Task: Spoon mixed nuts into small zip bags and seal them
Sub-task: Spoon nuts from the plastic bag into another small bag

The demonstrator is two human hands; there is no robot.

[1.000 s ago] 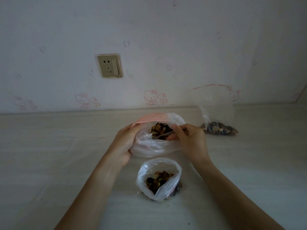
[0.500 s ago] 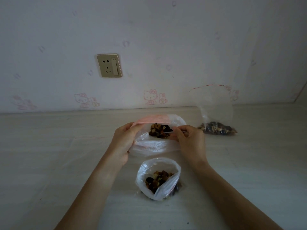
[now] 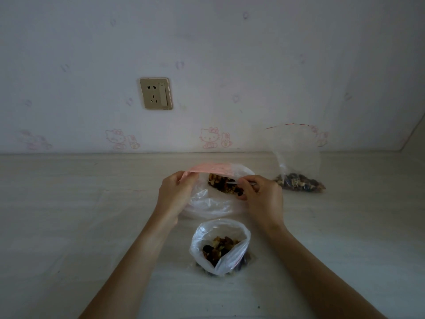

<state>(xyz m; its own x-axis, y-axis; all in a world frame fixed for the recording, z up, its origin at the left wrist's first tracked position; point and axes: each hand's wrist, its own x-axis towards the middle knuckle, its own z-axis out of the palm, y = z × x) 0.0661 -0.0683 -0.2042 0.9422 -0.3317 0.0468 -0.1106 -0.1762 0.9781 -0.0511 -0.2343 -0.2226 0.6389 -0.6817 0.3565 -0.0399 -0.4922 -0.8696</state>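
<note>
With the pink-topped bag [image 3: 213, 194] of nuts [image 3: 224, 185] pinched open mid-bench by the left hand [image 3: 176, 194] while the spoon [image 3: 249, 183] is gripped in the right hand [image 3: 262, 199], nuts could easily get spilled if that floppy rim is let slip or the small bag [image 3: 219, 246] near the front edge gets knocked.

You have three plastic bags of mixed nuts: one held [image 3: 213, 203], one nearer you [image 3: 220, 246], one far right [image 3: 299, 171]. Two hands: left [image 3: 176, 194], right [image 3: 262, 199]. One wall socket [image 3: 156, 93].

One head-worn wide-angle view looks forward and down over the table [image 3: 69, 226], close above both hands, facing the wall [image 3: 230, 54] behind.
</note>
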